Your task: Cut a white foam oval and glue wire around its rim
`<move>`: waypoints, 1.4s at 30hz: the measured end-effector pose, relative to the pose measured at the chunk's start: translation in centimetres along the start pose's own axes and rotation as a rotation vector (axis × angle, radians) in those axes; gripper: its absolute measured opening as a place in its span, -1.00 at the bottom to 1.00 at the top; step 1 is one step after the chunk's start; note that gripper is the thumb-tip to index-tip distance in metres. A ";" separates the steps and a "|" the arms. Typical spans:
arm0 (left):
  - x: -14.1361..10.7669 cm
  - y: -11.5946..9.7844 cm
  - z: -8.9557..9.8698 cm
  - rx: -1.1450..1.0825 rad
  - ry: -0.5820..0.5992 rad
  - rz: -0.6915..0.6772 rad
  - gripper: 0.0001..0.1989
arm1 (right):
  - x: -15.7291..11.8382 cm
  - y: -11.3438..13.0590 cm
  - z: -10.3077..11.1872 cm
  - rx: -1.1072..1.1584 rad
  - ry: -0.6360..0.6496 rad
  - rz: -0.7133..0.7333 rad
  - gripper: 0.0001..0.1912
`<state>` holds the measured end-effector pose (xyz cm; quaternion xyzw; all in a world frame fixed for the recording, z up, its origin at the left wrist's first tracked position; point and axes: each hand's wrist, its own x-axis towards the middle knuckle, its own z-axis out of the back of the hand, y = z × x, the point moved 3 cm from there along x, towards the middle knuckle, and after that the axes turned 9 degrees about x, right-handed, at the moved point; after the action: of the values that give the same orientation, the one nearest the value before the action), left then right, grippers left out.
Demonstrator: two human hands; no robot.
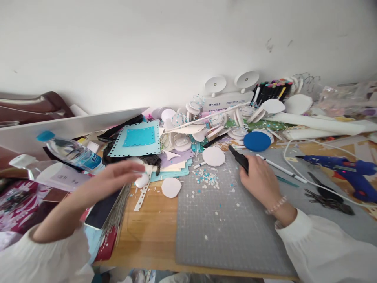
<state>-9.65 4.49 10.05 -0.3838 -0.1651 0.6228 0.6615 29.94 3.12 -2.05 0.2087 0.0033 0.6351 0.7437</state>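
My left hand [118, 177], a little smeared by motion, reaches in from the left with its fingers stretched out and nothing in them. Just by its fingertips lies a small rounded white object [142, 180] next to a punched paper strip [142, 196]. On the right, my right hand [260, 179] is closed round a slim black tool [240, 159] whose narrow end points away from me; its exact kind is hard to make out. A white paper disc [213, 156] and a scatter of tiny blue and white paper bits [207, 179] lie left of that hand on the grey cutting mat [212, 236].
A blue glue gun [344, 167] with its white cable lies at the right, near black scissors [325, 192]. A blue round lid [257, 141] sits behind my right hand. Piled paper discs, markers [272, 92] and a water bottle [73, 153] crowd the back and left.
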 end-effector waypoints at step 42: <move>-8.2 8.0 -2.9 0.494 0.152 0.348 -0.67 | -0.5 0.1 -0.5 -0.123 -0.099 0.050 -0.60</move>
<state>-14.63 -4.73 4.55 -0.2794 0.1095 0.7174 0.6287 29.62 2.84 -2.55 0.1940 -0.0777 0.6412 0.7384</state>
